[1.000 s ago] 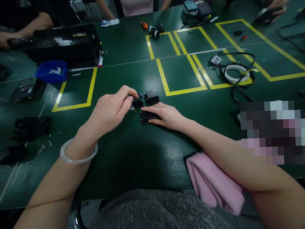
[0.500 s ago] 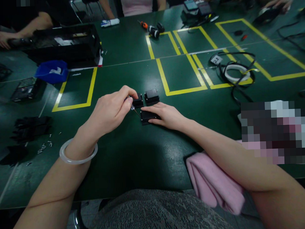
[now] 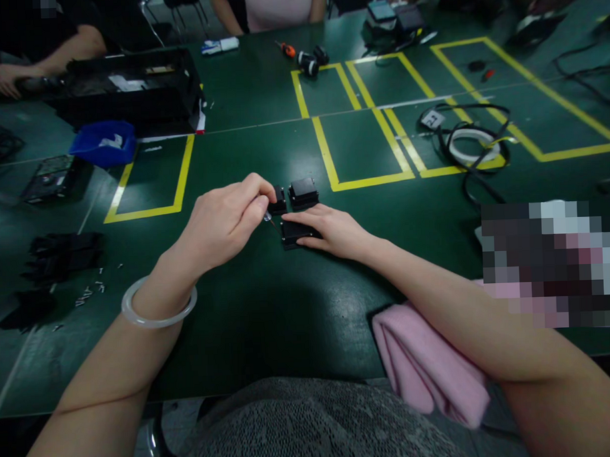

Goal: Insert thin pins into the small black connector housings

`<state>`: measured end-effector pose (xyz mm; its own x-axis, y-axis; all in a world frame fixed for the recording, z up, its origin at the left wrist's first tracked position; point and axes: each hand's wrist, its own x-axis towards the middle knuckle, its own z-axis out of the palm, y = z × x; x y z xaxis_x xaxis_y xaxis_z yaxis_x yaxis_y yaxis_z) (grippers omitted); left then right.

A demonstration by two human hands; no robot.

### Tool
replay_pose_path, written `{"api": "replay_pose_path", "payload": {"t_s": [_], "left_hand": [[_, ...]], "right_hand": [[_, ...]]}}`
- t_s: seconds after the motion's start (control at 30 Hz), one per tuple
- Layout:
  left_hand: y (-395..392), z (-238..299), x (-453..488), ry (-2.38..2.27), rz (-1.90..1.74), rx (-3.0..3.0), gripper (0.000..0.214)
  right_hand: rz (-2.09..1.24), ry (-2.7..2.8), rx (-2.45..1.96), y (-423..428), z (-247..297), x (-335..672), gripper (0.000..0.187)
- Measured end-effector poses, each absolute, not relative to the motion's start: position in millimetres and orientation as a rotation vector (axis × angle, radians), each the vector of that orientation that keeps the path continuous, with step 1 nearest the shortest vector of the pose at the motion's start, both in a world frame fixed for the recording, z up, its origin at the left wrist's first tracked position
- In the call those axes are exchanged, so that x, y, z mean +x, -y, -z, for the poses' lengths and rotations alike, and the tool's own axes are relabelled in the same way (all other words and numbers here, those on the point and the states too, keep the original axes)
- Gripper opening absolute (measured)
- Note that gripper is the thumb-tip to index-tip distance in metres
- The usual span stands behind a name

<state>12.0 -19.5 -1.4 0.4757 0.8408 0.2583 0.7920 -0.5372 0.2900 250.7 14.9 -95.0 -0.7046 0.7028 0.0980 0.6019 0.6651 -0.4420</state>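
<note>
My left hand (image 3: pixel 237 211) is closed in a pinch around a small screwdriver (image 3: pixel 268 217), whose thin shaft slants down toward the left end of a small black block (image 3: pixel 296 233). Whether the tip touches a screw there is too small to tell. My right hand (image 3: pixel 332 233) grips that same block on the table, its fingers along the far side and thumb at the near side. Just beyond stand two similar black blocks: one (image 3: pixel 304 191) in full view, the other (image 3: pixel 280 199) partly covered by my left fingers.
Loose screws (image 3: pixel 90 292) and black parts (image 3: pixel 60 256) lie at left, near a blue bin (image 3: pixel 104 143) and a long black case (image 3: pixel 130 88). A coiled cable (image 3: pixel 475 146) and a pink cloth (image 3: pixel 430 364) are at right. Co-workers sit across the green table (image 3: pixel 268 323).
My left hand and the screwdriver have shifted very slightly, the shaft now showing shorter. My right hand and the block stay put. Across the table, a person's arm has moved a little.
</note>
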Motion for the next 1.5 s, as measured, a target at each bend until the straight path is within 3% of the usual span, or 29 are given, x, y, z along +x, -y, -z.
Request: {"api": "replay_pose_path", "payload": {"t_s": [1.5], "left_hand": [[20.1,-0.1,9.9,-1.476,-0.527,2.633,0.042]], "right_hand": [[-0.576,2.605,-1.047,-15.4,95.1,251.0,0.056]]}}
